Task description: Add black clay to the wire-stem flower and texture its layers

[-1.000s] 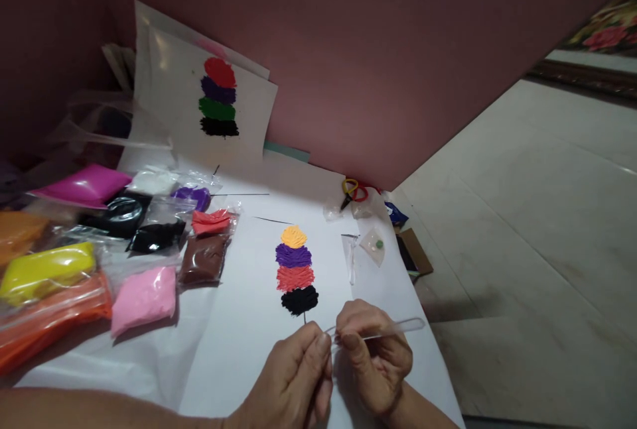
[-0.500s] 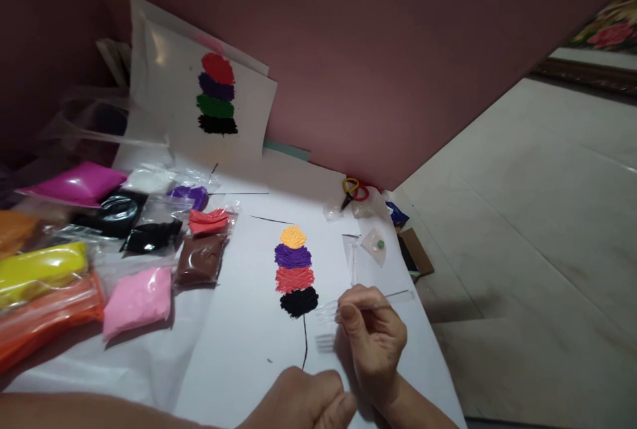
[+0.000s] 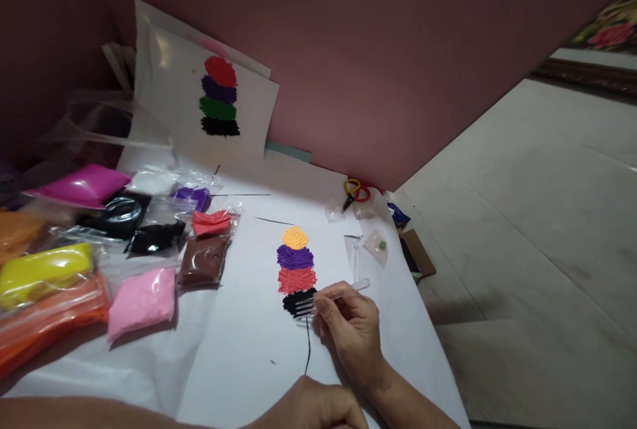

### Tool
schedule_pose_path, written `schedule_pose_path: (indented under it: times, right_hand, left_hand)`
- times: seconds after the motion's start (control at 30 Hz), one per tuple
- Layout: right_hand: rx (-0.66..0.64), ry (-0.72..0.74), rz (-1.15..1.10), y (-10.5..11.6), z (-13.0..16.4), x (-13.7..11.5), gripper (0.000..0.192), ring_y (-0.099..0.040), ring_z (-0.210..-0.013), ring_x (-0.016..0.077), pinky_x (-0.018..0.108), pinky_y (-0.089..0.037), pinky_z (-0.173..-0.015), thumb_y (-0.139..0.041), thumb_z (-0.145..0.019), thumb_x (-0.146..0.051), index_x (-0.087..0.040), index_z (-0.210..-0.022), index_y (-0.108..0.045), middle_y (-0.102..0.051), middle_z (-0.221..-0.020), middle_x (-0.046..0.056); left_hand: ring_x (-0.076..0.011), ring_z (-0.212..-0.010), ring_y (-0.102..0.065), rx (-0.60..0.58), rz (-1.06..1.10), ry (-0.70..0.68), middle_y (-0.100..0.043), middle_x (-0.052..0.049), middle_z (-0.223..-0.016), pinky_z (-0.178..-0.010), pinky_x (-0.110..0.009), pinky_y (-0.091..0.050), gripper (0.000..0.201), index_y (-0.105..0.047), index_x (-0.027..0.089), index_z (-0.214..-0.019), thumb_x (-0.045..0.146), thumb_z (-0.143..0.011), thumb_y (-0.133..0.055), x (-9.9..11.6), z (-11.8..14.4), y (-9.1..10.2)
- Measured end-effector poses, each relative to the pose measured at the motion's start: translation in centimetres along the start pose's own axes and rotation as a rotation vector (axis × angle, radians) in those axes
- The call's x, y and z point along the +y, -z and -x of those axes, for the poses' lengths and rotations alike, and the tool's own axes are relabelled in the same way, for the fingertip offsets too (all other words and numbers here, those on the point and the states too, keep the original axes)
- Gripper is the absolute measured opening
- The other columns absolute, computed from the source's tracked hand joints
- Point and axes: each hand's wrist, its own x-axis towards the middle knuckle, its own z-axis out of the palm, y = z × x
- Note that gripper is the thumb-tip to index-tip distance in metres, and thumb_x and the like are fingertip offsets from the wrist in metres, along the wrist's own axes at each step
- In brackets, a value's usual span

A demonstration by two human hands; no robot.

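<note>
4 clay patches run in a column on the white sheet — yellow-orange farthest, then purple, coral, and black nearest the person, with a thin black line trailing from the black patch toward the sheet's near edge. A clear plastic fork lies with its tines on the black patch and its handle pointing right and slightly away, so its long axis crosses the column. The right hand pinches that handle between thumb and fingers and sits just right of the black patch, clearly the nearer of the 2 hands. The left hand rests clenched at the near edge, close to the line's end; whether it holds anything cannot be told. Open sheet lies left of the column, while the table's right edge is near, beyond the right wrist. Farther left, bags of coloured clay crowd the table — and a second sheet with 4 patches leans on the wall.
</note>
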Motion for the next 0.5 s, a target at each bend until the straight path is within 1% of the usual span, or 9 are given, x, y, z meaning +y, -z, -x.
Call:
schedule_pose_path:
  times: [0.1,0.2,0.27,0.33,0.43,0.5]
  right_hand:
    - [0.006,-0.03,-0.008,-0.1,0.0,0.1,0.028,-0.044,-0.041,0.0088,0.02,-0.037,-0.039,-0.067,-0.088,-0.041,-0.017,-0.074,-0.063,-0.049,-0.048,-0.005]
    - [0.068,-0.078,-0.028,0.1,-0.1,0.0,0.031,-0.043,-0.041,0.008,0.019,-0.035,-0.038,-0.068,-0.087,-0.043,-0.017,-0.073,-0.06,-0.05,-0.05,-0.005]
    - [0.134,-0.093,-0.049,0.2,-0.4,-0.2,0.034,-0.04,-0.04,0.0069,0.019,-0.033,-0.037,-0.069,-0.086,-0.046,-0.017,-0.07,-0.057,-0.052,-0.052,-0.004]
    - [0.169,-0.101,-0.062,0.3,-0.7,-0.3,0.037,-0.038,-0.039,0.0059,0.018,-0.031,-0.036,-0.069,-0.085,-0.048,-0.017,-0.068,-0.055,-0.052,-0.053,-0.004]
    - [0.131,-0.109,-0.036,0.6,-1.0,-0.3,0.038,-0.038,-0.041,0.0063,0.018,-0.031,-0.037,-0.068,-0.086,-0.048,-0.017,-0.068,-0.055,-0.05,-0.053,-0.005]
    - [0.076,-0.1,0.002,0.7,-0.9,-0.1,0.037,-0.04,-0.044,0.0074,0.019,-0.033,-0.041,-0.067,-0.087,-0.046,-0.017,-0.068,-0.055,-0.049,-0.052,-0.005]
  left_hand:
    - [-0.0084,-0.052,-0.03,-0.06,0.029,0.017,-0.036,0.007,-0.057,-0.051,-0.022,-0.025,0.065,-0.048,0.019,-0.073,0.083,-0.076,-0.052,-0.1,-0.2,0.1]
    - [-0.0088,-0.055,-0.033,-0.057,0.068,0.062,-0.04,0.006,-0.061,-0.052,-0.022,-0.026,0.061,-0.049,0.018,-0.077,0.079,-0.076,-0.055,0.0,-0.3,0.1]
    - [-0.0089,-0.055,-0.035,-0.027,0.073,0.093,-0.043,0.005,-0.062,-0.052,-0.022,-0.027,0.055,-0.05,0.018,-0.075,0.072,-0.078,-0.058,-0.1,-0.2,0.0]
    - [-0.0087,-0.054,-0.036,-0.022,0.069,0.116,-0.043,0.006,-0.06,-0.052,-0.022,-0.028,0.043,-0.05,0.018,-0.071,0.059,-0.08,-0.06,-0.2,-0.1,-0.1]
    - [-0.0084,-0.053,-0.035,-0.008,0.011,0.129,-0.042,0.007,-0.057,-0.051,-0.021,-0.028,0.028,-0.048,0.019,-0.067,0.041,-0.081,-0.058,-0.3,-0.2,-0.1]
    - [-0.0082,-0.052,-0.035,-0.012,-0.04,0.12,-0.041,0.007,-0.056,-0.05,-0.021,-0.028,0.026,-0.046,0.019,-0.064,0.036,-0.082,-0.055,-0.7,-0.5,0.0]
